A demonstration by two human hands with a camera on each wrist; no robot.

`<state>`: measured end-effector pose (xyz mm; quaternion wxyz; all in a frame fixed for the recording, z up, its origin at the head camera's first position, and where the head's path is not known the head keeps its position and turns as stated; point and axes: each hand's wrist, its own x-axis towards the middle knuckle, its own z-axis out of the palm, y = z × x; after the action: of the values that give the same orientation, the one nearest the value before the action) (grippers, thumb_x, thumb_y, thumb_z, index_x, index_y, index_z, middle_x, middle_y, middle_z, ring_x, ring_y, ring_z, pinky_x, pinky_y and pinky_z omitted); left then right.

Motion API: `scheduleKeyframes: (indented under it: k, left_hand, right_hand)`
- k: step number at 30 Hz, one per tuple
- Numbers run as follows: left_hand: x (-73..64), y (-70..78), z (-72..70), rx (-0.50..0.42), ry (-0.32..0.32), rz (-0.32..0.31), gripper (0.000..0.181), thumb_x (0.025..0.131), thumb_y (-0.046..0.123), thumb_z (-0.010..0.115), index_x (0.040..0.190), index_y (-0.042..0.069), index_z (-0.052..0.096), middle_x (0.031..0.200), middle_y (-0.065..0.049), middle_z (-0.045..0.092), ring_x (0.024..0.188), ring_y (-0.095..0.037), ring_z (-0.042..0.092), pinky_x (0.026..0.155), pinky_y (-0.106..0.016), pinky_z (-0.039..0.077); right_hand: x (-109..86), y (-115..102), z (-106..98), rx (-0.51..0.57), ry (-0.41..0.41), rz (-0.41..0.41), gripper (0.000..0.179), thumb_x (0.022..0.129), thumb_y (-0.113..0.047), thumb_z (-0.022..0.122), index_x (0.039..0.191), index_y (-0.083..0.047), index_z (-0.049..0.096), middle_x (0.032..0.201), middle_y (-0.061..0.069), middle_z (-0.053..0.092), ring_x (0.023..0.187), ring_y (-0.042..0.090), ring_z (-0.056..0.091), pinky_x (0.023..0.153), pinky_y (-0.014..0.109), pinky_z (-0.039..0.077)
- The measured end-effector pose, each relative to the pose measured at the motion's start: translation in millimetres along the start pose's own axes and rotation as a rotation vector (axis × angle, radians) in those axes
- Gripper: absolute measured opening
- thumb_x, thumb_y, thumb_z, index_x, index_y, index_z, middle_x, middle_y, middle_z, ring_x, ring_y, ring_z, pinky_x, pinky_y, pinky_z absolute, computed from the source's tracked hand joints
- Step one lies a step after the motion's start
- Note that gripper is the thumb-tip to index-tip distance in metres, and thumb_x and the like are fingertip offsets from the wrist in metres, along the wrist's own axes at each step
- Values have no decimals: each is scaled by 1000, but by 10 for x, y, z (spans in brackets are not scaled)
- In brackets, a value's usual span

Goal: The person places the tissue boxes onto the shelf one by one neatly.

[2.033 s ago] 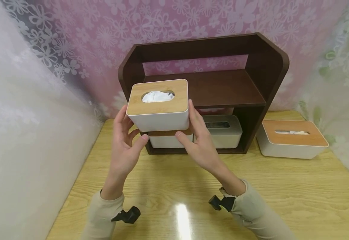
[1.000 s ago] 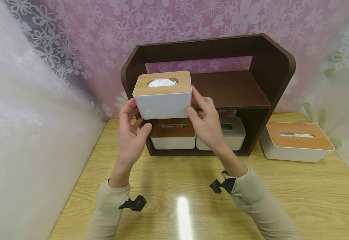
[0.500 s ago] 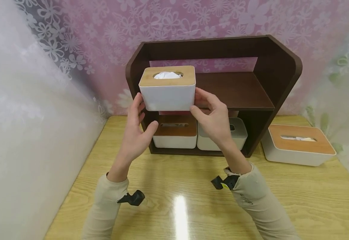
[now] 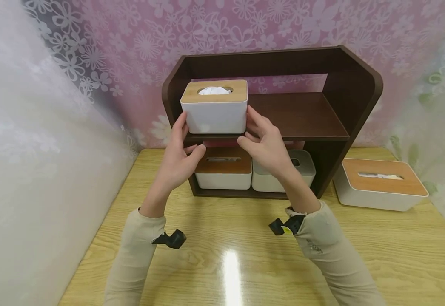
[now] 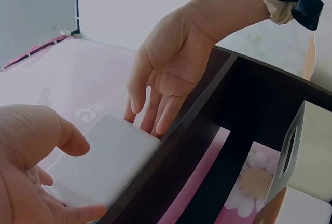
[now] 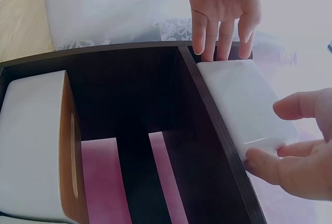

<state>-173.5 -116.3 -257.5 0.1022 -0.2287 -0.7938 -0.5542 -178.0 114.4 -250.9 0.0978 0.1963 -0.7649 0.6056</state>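
A white tissue box (image 4: 215, 118) with a bamboo lid and a tuft of tissue in its slot stands upright at the left end of the upper shelf (image 4: 299, 112). My left hand (image 4: 177, 163) is at its left side, the extended fingers against the wall and the thumb off it. On the opposite side, the fingertips of my right hand (image 4: 270, 151) touch the box, with the thumb just below its front corner. In the right wrist view, the white box (image 6: 238, 99) lies along the shelf board's edge, between both hands.
Below, in the dark brown rack (image 4: 331, 170), sit a white tissue box with a brown lid (image 4: 224, 180) and a grey-topped one (image 4: 303, 170). A larger wooden-lidded box (image 4: 379, 197) stands on the table (image 4: 192, 263) right of the rack. A pale wall rises at left.
Both hands have carried the tissue box up and back, from in front of the rack onto the upper shelf. The lower brown-lidded box has come into fuller view.
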Motion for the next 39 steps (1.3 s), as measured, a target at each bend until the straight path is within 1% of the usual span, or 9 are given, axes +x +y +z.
scheduleKeyframes:
  k: [5,8,14,18,21,25,32,36,39]
  left_hand:
    - [34,-9,-30,-9,-9,-36,82,97,10,56,160,20,6,165,4,3,151,-13,12,106,-40,44]
    - [51,-6,-49,-16,-19,-58,82,97,10,56,160,21,5,165,4,2,151,-14,11,104,-39,45]
    - [127,16,-52,-12,-29,-99,84,96,13,56,160,23,3,165,3,0,151,-16,10,103,-41,46]
    - [186,34,-43,8,-34,-113,85,95,13,56,160,22,2,165,0,-1,152,-18,9,105,-41,44]
    - [204,39,-42,14,-34,-119,85,96,11,56,160,22,2,165,-2,-2,152,-19,8,107,-41,43]
    - [220,23,-43,16,-33,-111,85,95,10,57,160,20,2,165,-5,-1,152,-20,8,110,-43,39]
    - [237,-12,-48,10,-34,-75,84,95,10,56,160,14,3,165,-6,1,152,-19,9,112,-40,37]
    - [243,-31,-60,-18,-36,-62,83,95,9,55,160,16,3,165,-4,1,152,-18,10,115,-38,32]
    - [221,-39,-75,-62,-41,-73,83,96,9,54,160,20,1,165,1,-1,152,-17,9,113,-40,35]
  right_hand:
    - [29,-49,19,46,-47,47,78,93,-1,58,159,-13,17,162,7,23,146,17,31,113,36,33]
    - [46,-76,40,76,-52,62,80,93,0,58,159,-11,15,164,5,20,147,17,28,115,36,31]
    - [94,-84,43,112,-47,77,82,92,2,58,160,-10,14,164,5,20,148,17,25,117,37,28]
    - [129,-81,38,122,-45,79,81,92,2,58,160,-11,15,163,6,22,148,17,25,117,38,27]
    - [157,-78,36,118,-46,83,81,92,1,57,160,-11,16,162,8,24,148,18,26,118,39,27]
    - [183,-74,27,111,-45,98,81,92,1,57,160,-11,16,162,10,24,149,19,25,118,39,26]
    - [219,-77,15,83,-42,115,81,92,0,58,160,-11,15,162,10,24,149,19,25,118,38,26]
    - [227,-88,5,76,-46,127,82,92,-1,58,160,-11,14,163,10,22,149,19,24,118,37,26]
    - [196,-89,-12,76,-54,145,82,92,-2,59,160,-12,14,163,9,20,149,18,23,118,36,26]
